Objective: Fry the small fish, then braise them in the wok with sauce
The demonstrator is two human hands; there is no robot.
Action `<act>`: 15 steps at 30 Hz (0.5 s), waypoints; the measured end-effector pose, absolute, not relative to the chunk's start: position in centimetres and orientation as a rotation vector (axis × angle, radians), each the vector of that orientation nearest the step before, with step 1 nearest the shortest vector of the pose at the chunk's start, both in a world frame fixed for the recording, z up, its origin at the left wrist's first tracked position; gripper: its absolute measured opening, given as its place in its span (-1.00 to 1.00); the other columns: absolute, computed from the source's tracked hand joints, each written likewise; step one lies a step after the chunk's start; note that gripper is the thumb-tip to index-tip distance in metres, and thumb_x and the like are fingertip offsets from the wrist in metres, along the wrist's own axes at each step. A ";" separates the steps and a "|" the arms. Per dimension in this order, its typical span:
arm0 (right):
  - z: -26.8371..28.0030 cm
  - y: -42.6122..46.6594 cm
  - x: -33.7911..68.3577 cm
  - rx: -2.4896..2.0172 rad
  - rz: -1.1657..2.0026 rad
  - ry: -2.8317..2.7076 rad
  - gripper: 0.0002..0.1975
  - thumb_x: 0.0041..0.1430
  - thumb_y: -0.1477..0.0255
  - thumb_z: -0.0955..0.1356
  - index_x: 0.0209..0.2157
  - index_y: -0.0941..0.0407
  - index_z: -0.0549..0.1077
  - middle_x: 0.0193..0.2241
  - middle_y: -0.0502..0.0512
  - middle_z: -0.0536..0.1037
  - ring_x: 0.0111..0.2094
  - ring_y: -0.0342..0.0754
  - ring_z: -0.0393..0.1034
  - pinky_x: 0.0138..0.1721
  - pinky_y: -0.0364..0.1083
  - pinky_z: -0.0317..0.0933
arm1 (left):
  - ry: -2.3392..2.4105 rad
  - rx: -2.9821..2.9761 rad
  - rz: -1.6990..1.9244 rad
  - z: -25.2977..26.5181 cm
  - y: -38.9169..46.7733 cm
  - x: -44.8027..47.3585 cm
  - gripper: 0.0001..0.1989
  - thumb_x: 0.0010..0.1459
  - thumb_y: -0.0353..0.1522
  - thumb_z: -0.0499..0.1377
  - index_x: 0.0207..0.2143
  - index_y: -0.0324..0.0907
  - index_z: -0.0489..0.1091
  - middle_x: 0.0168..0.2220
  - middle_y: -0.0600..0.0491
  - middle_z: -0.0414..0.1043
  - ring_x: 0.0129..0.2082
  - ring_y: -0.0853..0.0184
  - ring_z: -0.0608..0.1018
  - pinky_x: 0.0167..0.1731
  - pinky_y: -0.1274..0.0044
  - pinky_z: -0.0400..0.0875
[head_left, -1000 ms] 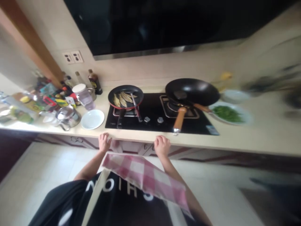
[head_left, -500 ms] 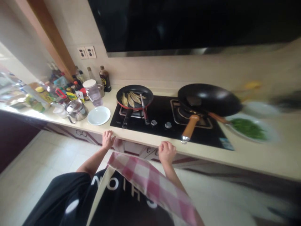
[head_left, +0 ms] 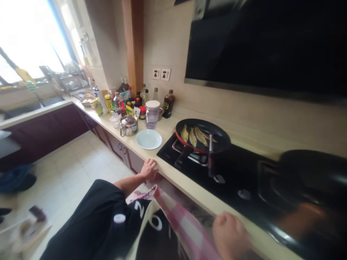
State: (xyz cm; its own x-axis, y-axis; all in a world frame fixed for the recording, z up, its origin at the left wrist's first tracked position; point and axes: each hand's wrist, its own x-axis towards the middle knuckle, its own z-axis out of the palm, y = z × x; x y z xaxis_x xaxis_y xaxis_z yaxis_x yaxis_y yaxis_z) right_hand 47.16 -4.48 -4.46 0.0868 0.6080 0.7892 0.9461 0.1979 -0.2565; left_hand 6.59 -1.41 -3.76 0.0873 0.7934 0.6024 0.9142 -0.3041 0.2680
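Note:
My left hand (head_left: 149,169) rests on the front edge of the counter (head_left: 179,177), fingers laid over it and holding nothing. It is nearest to a white plate (head_left: 149,139) that has nothing on it. My right hand (head_left: 230,231) is at the counter edge in front of the stove, its fingers curled and smeared by motion. Beyond my hands, a red-rimmed frying pan (head_left: 226,139) sits on the left burner with several small fish (head_left: 193,137) in it. A utensil with a dark handle (head_left: 210,162) leans over the pan's near rim.
On the right burner stands a black wok (head_left: 317,169) with a blurred wooden handle (head_left: 300,218). Left of the plate are a steel pot (head_left: 129,125), a lidded water pitcher (head_left: 152,115) and several bottles and jars. A dark range hood (head_left: 260,50) overhangs the stove.
The view has swung left, bringing in the window and the far counter; the plate of greens has left the picture. Both hands stay at the counter edge, and the pan looks unmoved.

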 end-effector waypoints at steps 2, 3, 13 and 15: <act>-4.0 -4.7 47.1 -1.504 -0.496 -1.620 -0.81 0.08 0.37 0.29 -0.40 0.13 0.52 -0.46 0.19 0.42 -0.46 -0.02 0.19 -0.38 -0.04 -0.08 | -1.743 -2.174 -1.012 -3.8 -1.4 6.7 -0.70 0.23 -0.21 0.15 -0.09 -0.21 0.41 -0.03 -0.18 0.37 -0.05 0.10 0.33 0.02 0.20 0.28; -3.9 -4.7 47.1 -1.504 -0.496 -1.622 -0.81 0.09 0.38 0.29 -0.40 0.13 0.52 -0.46 0.19 0.42 -0.46 -0.02 0.19 -0.38 -0.04 -0.08 | -1.749 -2.171 -1.009 -3.8 -1.4 6.8 -0.70 0.23 -0.20 0.15 -0.10 -0.21 0.41 -0.03 -0.17 0.37 -0.06 0.10 0.33 0.02 0.21 0.28; -4.4 -4.4 47.3 -1.476 -0.559 -1.622 -0.80 0.11 0.38 0.29 -0.41 0.15 0.52 -0.40 0.22 0.49 -0.47 -0.02 0.21 -0.40 -0.04 -0.08 | -1.759 -2.183 -1.017 -3.2 -1.7 6.9 -0.74 0.20 -0.24 0.18 -0.13 -0.20 0.42 -0.05 -0.16 0.38 -0.07 0.11 0.33 0.00 0.21 0.29; -4.3 -4.6 47.2 -1.482 -0.526 -1.621 -0.80 0.09 0.38 0.29 -0.40 0.14 0.53 -0.41 0.21 0.48 -0.47 -0.02 0.21 -0.39 -0.04 -0.08 | -1.771 -2.182 -1.022 -3.1 -1.8 6.9 -0.75 0.20 -0.24 0.18 -0.12 -0.17 0.42 -0.06 -0.15 0.37 -0.06 0.10 0.33 -0.01 0.19 0.29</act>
State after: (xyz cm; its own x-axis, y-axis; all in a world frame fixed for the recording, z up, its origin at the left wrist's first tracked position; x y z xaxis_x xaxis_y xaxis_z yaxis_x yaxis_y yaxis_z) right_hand 47.21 -4.56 -4.30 0.0694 0.5896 0.8047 0.9498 0.2075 -0.2340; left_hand 6.91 -1.79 -3.11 0.0704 0.8080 0.5849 0.9109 -0.2911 0.2925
